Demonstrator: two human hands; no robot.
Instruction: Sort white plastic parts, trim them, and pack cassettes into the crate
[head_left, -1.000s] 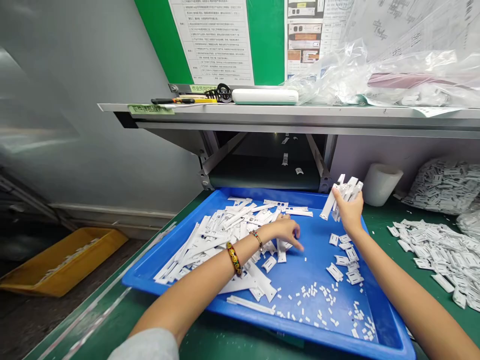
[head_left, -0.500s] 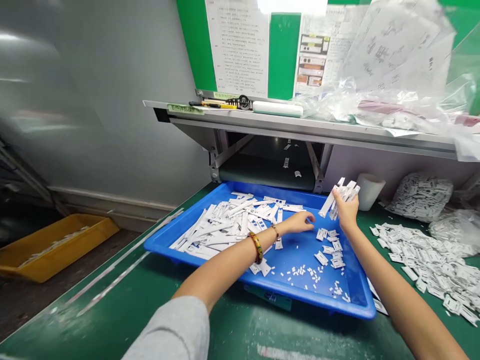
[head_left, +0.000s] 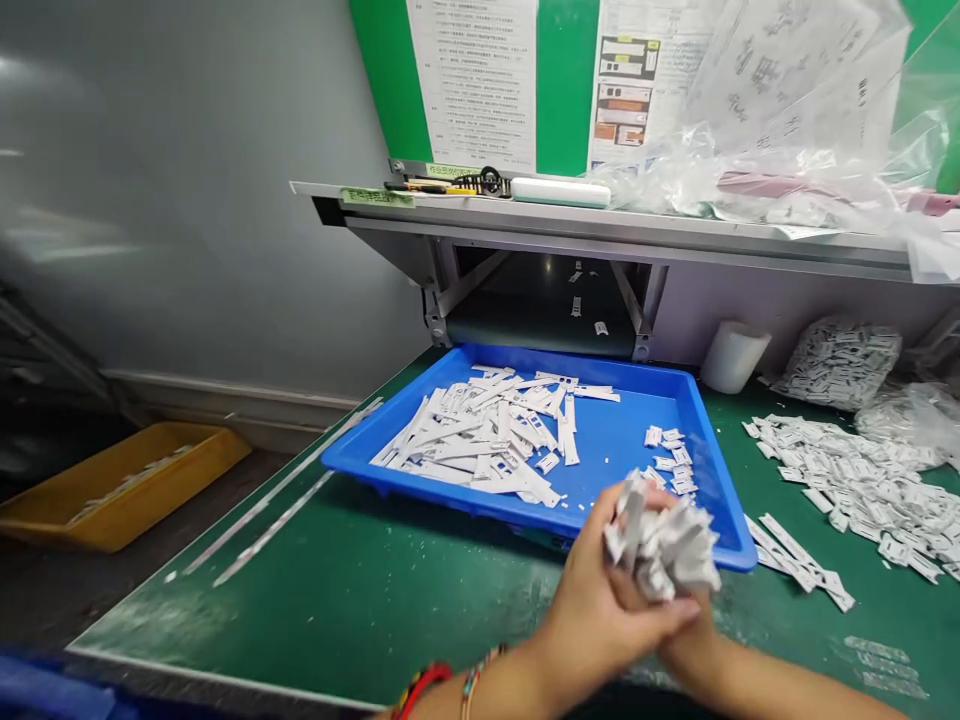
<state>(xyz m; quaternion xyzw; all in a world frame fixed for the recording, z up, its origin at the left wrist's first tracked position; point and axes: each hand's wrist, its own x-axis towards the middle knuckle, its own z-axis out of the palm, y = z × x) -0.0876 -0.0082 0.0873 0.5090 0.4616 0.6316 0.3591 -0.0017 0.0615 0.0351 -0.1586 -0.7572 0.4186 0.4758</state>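
Observation:
A bunch of white plastic pieces (head_left: 664, 540), slightly blurred, is gathered between both hands over the near edge of the blue tray (head_left: 442, 495). My left hand (head_left: 592, 610) wraps round the bunch from the left, its thumb across the front. From the right and below, my right hand (head_left: 686, 635) closes on the same bunch, its fingers largely hidden. In the tray's left half lies a heap of long white plastic strips (head_left: 465, 430). Short white plastic pieces (head_left: 675, 455) lie near the tray's right wall.
On the green table (head_left: 360, 610), loose white parts (head_left: 862, 490) spread at the right, near a filled clear bag (head_left: 840, 365) and a white roll (head_left: 735, 357). Behind the tray runs a conveyor belt (head_left: 540, 325) under a shelf (head_left: 480, 222). A yellow bin (head_left: 172, 480) stands at left.
My left hand has left the tray's middle and joined my right hand on the bunch. My right hand has brought the bunch from the tray's far right down towards me.

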